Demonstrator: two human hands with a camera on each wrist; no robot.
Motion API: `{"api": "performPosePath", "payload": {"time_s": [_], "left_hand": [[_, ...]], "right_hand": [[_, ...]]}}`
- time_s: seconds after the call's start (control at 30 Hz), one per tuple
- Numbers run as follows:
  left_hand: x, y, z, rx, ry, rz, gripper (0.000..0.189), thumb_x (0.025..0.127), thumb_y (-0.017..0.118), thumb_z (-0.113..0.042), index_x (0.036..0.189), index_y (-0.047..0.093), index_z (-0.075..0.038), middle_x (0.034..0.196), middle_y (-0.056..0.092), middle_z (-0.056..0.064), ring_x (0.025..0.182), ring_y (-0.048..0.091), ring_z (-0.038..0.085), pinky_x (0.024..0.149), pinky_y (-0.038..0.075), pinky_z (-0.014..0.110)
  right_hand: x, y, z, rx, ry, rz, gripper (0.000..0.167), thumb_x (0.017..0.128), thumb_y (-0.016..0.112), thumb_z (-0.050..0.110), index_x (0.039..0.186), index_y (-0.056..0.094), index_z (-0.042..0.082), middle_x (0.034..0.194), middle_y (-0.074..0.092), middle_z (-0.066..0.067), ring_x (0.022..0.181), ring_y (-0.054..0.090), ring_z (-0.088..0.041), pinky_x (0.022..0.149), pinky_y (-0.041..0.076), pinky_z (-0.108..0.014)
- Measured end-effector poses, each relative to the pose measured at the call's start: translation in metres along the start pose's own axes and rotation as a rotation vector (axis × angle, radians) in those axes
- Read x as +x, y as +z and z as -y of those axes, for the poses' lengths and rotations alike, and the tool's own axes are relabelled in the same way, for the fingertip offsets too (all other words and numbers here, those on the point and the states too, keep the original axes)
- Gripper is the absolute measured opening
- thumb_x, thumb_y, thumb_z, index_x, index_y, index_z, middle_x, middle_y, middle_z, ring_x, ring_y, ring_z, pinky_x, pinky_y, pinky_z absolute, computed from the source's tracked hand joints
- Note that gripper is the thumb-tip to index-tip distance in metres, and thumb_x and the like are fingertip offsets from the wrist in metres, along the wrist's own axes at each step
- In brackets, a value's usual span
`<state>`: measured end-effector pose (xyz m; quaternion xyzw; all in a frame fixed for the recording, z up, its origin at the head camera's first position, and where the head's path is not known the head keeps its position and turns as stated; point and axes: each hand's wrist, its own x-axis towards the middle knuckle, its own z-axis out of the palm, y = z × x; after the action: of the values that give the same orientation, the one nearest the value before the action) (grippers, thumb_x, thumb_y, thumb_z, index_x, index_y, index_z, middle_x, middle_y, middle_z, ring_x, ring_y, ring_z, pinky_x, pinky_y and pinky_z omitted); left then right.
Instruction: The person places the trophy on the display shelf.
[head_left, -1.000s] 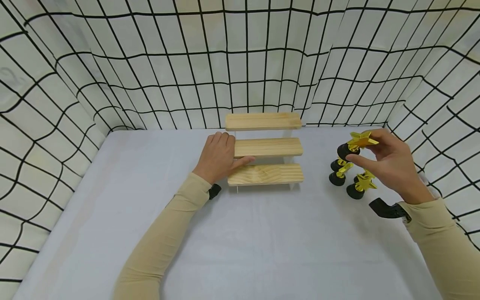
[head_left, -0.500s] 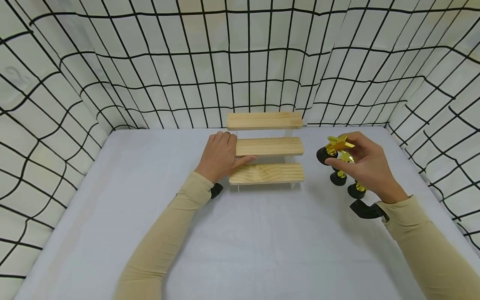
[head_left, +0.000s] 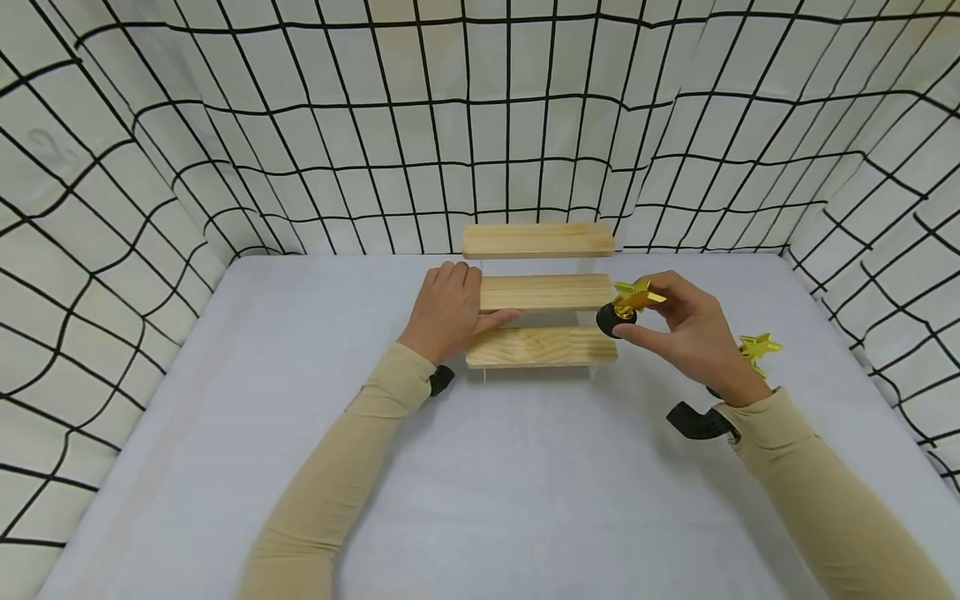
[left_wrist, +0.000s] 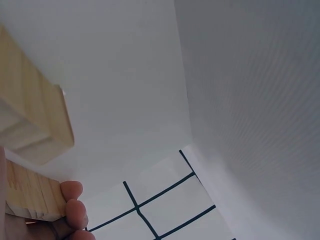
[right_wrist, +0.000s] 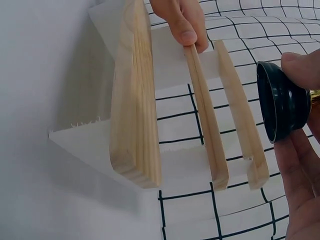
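A three-step display stand has pale wooden planks on white supports: a top plank [head_left: 537,241], a middle plank [head_left: 546,293] and a front plank [head_left: 536,348]. My left hand [head_left: 447,312] grips the left end of the middle plank, fingers around its edge in the left wrist view. By the stand's right end, my right hand [head_left: 693,335] pinches a small trophy [head_left: 628,307] with a gold star and a round black base. Its black base [right_wrist: 285,102] tilts toward the planks in the right wrist view, apart from them. Another gold star trophy [head_left: 760,347] shows behind the right wrist, partly hidden.
A white cloth [head_left: 510,483] covers the table. Black grid netting over white walls [head_left: 420,125] encloses the back and both sides. The stand is close to the back wall.
My right hand has carried the trophy leftward from the trophy group to the stand's right end, and its wrist now covers most of the group. The left hand keeps its hold on the stand.
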<state>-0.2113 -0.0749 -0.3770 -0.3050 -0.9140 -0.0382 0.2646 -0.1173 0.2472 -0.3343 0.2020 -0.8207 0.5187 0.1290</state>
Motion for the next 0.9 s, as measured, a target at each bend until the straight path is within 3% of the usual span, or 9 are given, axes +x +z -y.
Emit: {"api": "performPosePath", "payload": {"time_s": [0.33, 0.5, 0.9], "left_hand": [[-0.002, -0.001, -0.001, 0.0, -0.01, -0.016, 0.074, 0.083, 0.068, -0.075, 0.092, 0.061, -0.001, 0.089, 0.065, 0.015, 0.084, 0.061, 0.032, 0.073, 0.046, 0.041], [-0.001, -0.002, -0.001, -0.01, -0.023, 0.009, 0.074, 0.084, 0.068, -0.074, 0.094, 0.061, -0.001, 0.091, 0.066, 0.015, 0.087, 0.061, 0.033, 0.075, 0.047, 0.041], [0.001, -0.003, 0.0, 0.022, -0.009, 0.032, 0.077, 0.085, 0.063, -0.078, 0.095, 0.061, -0.002, 0.088, 0.065, 0.013, 0.087, 0.062, 0.032, 0.076, 0.047, 0.04]], "right_hand": [[0.011, 0.027, 0.0, 0.053, -0.02, 0.037, 0.049, 0.077, 0.085, -0.009, 0.119, 0.061, -0.001, 0.109, 0.064, 0.009, 0.101, 0.065, -0.004, 0.099, 0.051, -0.012], [0.014, 0.039, -0.001, 0.074, -0.013, 0.066, 0.048, 0.078, 0.085, -0.007, 0.12, 0.062, 0.0, 0.109, 0.064, 0.009, 0.102, 0.065, -0.005, 0.099, 0.051, -0.013], [0.019, 0.07, -0.004, 0.035, 0.008, 0.117, 0.046, 0.079, 0.087, 0.001, 0.118, 0.064, 0.003, 0.113, 0.065, -0.008, 0.104, 0.062, -0.006, 0.1, 0.05, -0.012]]}}
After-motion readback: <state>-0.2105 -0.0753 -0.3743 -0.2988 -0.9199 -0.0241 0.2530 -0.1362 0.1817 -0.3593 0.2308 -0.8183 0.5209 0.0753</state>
